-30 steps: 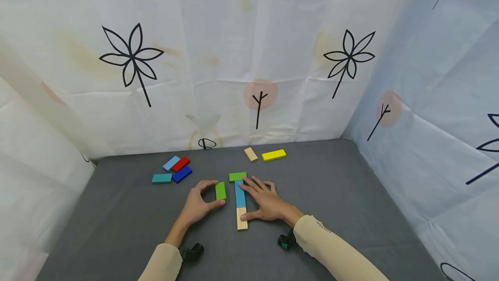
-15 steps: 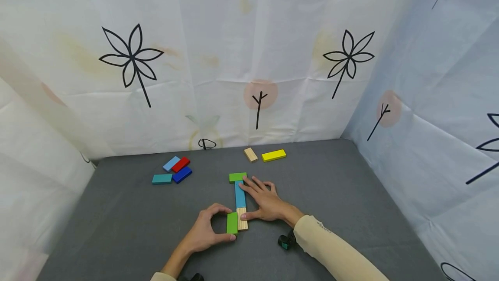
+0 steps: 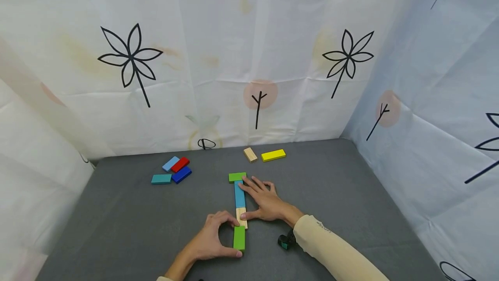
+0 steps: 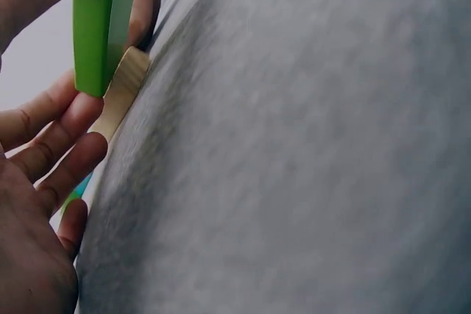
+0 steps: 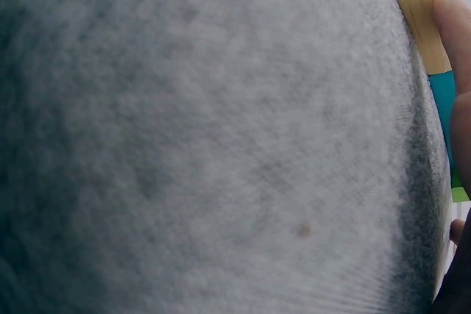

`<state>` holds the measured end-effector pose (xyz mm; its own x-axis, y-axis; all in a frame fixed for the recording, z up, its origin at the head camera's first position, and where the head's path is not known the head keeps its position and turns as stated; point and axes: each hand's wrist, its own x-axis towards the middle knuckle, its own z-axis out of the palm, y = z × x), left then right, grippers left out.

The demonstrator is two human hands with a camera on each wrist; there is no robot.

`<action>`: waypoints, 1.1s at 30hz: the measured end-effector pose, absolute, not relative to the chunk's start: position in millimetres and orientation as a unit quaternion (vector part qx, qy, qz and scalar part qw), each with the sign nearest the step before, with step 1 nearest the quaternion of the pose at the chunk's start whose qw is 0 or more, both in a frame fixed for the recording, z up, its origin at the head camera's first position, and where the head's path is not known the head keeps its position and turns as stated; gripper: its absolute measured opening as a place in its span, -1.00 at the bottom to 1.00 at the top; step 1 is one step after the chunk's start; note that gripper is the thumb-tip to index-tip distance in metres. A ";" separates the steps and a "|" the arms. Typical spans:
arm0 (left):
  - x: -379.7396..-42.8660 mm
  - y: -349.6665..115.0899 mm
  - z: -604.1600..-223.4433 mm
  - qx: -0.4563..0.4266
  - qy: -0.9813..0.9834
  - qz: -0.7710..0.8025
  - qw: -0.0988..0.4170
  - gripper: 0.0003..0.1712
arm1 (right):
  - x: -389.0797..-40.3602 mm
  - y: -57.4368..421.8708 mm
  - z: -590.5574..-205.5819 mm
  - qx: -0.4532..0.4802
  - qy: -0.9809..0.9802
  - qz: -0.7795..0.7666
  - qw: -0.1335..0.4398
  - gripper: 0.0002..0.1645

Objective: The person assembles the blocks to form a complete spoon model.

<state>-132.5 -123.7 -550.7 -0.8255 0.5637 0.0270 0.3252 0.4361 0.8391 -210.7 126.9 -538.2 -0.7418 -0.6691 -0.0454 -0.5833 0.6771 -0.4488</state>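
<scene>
My left hand (image 3: 208, 240) pinches a green block (image 3: 239, 238) lengthwise, thumb at its near end and fingertips at its far end. In the left wrist view this green block (image 4: 93, 42) is tilted, close over the cloth at the end of the plain wooden block (image 4: 124, 86). A row runs away from me: the wooden block (image 3: 241, 216), a blue block (image 3: 239, 194), then another green block (image 3: 237, 177) set crosswise at the far end. My right hand (image 3: 269, 203) rests along the row's right side, fingers spread, thumb on the wooden block and a fingertip on the blue one.
On the grey cloth-covered table (image 3: 331, 185), a light blue block (image 3: 170, 163), a red block (image 3: 180, 164), a dark blue block (image 3: 182, 175) and a teal block (image 3: 161, 179) lie at the left. Farther back are another wooden block (image 3: 250, 154) and a yellow block (image 3: 273, 155).
My left hand has carried the green block from left of the blue block toward me and rightward, to the near end of the row. The right hand has stayed in place.
</scene>
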 end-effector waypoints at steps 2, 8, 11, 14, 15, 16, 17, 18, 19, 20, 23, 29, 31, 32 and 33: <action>-131.4 -121.9 -550.9 0.275 0.837 0.457 0.126 -0.41 | -211.0 126.7 -537.9 -0.344 0.910 -0.206 0.102 0.10; -129.4 -118.0 -552.5 0.286 0.850 0.429 0.105 -0.37 | -210.8 126.4 -537.3 -0.341 0.911 -0.209 0.104 0.10; -128.7 -116.0 -554.7 0.283 0.861 0.411 0.100 -0.32 | -211.1 126.3 -538.3 -0.339 0.912 -0.208 0.105 0.11; -127.8 -114.9 -556.2 0.283 0.867 0.399 0.094 -0.30 | -211.8 126.2 -539.6 -0.339 0.912 -0.205 0.104 0.11; -127.5 -114.5 -556.5 0.284 0.868 0.397 0.092 -0.29 | -212.0 126.2 -539.8 -0.339 0.913 -0.204 0.104 0.11; -127.4 -114.2 -556.6 0.285 0.868 0.397 0.091 -0.29 | -212.1 126.3 -539.9 -0.339 0.913 -0.203 0.104 0.11; -127.3 -113.9 -556.6 0.286 0.868 0.396 0.088 -0.29 | -212.1 126.4 -539.9 -0.338 0.913 -0.202 0.104 0.11; -127.2 -113.7 -556.7 0.287 0.868 0.396 0.086 -0.29 | -212.2 126.5 -539.6 -0.338 0.913 -0.204 0.106 0.11; -126.9 -113.3 -556.8 0.286 0.869 0.395 0.084 -0.29 | -211.8 126.5 -539.4 -0.337 0.913 -0.205 0.108 0.11; -126.6 -113.0 -556.9 0.286 0.870 0.394 0.082 -0.29 | -211.4 126.7 -539.1 -0.336 0.912 -0.207 0.110 0.11; -126.1 -112.2 -556.9 0.288 0.871 0.391 0.076 -0.28 | -210.6 127.1 -538.0 -0.332 0.912 -0.211 0.113 0.11; -125.4 -111.9 -557.5 0.292 0.872 0.388 0.064 -0.24 | -211.2 127.0 -536.9 -0.332 0.912 -0.211 0.115 0.11; -125.5 -112.0 -557.3 0.294 0.871 0.390 0.060 -0.23 | -211.6 126.9 -536.8 -0.334 0.912 -0.210 0.116 0.11; -125.7 -112.2 -557.3 0.297 0.870 0.390 0.057 -0.22 | -211.9 126.9 -536.7 -0.335 0.911 -0.210 0.115 0.11; -125.9 -112.4 -557.3 0.299 0.869 0.391 0.057 -0.22 | -212.0 127.0 -536.7 -0.336 0.911 -0.210 0.115 0.11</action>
